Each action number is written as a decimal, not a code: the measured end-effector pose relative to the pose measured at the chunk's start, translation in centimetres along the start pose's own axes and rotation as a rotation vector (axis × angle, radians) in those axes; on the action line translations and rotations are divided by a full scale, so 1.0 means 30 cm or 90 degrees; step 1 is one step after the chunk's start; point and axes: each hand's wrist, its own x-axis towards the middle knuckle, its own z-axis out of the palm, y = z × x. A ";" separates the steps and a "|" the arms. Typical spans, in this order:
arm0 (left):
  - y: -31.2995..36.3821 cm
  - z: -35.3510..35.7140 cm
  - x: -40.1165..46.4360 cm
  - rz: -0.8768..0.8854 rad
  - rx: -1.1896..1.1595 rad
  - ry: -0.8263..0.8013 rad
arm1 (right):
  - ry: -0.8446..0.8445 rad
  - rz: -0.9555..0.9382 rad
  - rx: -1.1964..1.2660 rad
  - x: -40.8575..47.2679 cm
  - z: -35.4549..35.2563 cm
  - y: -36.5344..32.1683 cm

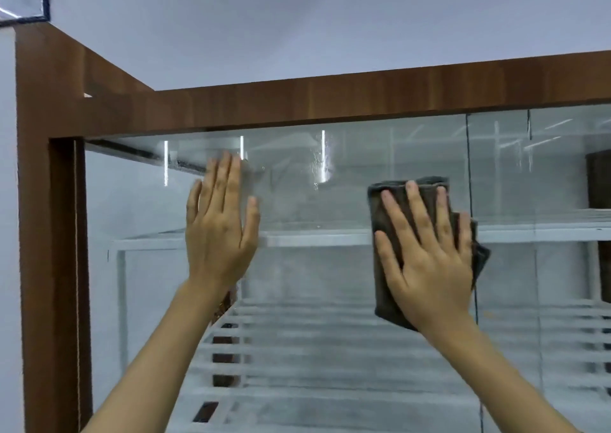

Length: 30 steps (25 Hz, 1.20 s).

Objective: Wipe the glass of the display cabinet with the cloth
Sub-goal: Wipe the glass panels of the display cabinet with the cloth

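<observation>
Head view: right hand (426, 250) spread flat, pressing cloth (383, 287) against glass (330, 267) near pane's right edge. Left hand (220, 230) spread flat, bare, bracing on glass. Wiping underway; haze and smears remain across pane, likely most unfinished.

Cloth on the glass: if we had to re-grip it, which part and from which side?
Probably the bottom edge of the cloth, coming from below and left. The right hand lies flat with fingers spread over its middle and top, pinning it to the glass. The folded bottom corner sticks out uncovered under the palm. The left hand is flat on the pane, empty.
</observation>
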 end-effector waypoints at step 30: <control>-0.501 -0.125 0.017 -0.108 -0.072 0.033 | 0.071 0.119 0.011 0.113 0.109 -0.509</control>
